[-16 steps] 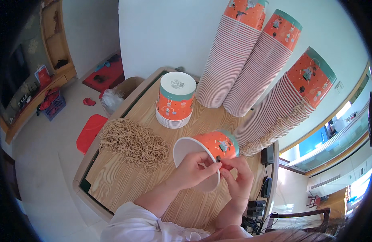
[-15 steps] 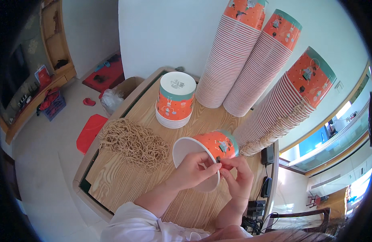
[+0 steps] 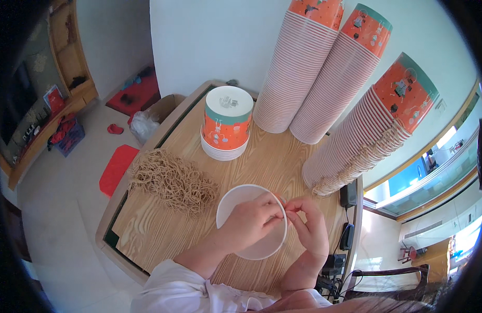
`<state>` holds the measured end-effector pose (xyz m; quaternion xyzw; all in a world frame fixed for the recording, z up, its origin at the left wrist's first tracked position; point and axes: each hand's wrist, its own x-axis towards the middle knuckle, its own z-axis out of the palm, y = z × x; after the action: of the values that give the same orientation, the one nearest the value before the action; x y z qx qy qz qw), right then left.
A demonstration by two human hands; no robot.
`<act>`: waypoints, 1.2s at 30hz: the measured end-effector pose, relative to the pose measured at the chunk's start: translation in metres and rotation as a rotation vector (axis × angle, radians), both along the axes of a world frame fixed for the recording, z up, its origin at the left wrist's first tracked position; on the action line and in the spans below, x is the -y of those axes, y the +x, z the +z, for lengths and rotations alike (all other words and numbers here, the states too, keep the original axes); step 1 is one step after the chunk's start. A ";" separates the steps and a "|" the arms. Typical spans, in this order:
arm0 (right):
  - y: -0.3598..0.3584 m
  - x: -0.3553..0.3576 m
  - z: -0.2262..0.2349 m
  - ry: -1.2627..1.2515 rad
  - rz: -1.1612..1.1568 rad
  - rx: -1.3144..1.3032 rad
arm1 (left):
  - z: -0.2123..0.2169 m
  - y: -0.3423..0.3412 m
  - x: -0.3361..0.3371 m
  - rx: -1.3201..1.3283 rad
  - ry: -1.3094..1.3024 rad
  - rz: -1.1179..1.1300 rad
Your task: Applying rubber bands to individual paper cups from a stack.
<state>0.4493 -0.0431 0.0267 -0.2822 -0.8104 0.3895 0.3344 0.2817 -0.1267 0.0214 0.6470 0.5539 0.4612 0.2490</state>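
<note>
A paper bucket [image 3: 251, 245] with a white inside faces me with its round mouth. My left hand [image 3: 256, 219] reaches into the mouth, its fingers closed at the right side of the rim. From outside, my right hand [image 3: 306, 221] pinches at that same spot with thumb and fingertips. Whether something small sits between the fingertips cannot be seen. Left of the bucket lies a loose heap of tan cord [image 3: 173, 182]. Behind it, a short upside-down stack of orange and green buckets [image 3: 228, 125] stands on the table.
Tall nested bucket stacks [image 3: 298, 68], [image 3: 337, 83] rise against the wall. A third stack [image 3: 350, 141] leans at the right, tan cords hanging along it. Black adapters [image 3: 348, 235] line the table's [image 3: 152, 235] right edge. A red stool [image 3: 118, 167] stands left.
The bucket has turned so its mouth faces me more squarely, hiding its printed side. Both hands stay at the rim. The view has shifted slightly.
</note>
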 end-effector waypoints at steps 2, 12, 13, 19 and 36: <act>0.000 0.000 0.000 0.009 0.011 0.057 | 0.000 0.001 0.003 -0.153 0.087 0.080; 0.001 -0.004 -0.004 -0.039 0.022 0.221 | -0.005 -0.004 0.001 -0.316 -0.031 0.024; 0.000 -0.004 -0.003 -0.047 0.026 0.237 | -0.003 -0.005 0.003 -0.334 -0.092 0.025; -0.007 -0.021 -0.024 -0.205 0.109 0.378 | -0.021 -0.029 -0.012 -0.232 -0.291 -0.164; -0.007 -0.065 -0.164 -1.056 0.430 -0.650 | -0.158 -0.027 -0.081 0.998 -0.258 -0.678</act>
<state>0.4420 0.0223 -0.1376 -0.1079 -0.4062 0.8586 0.2934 0.2546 -0.0460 -0.1367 0.4578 0.1851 0.5328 0.6872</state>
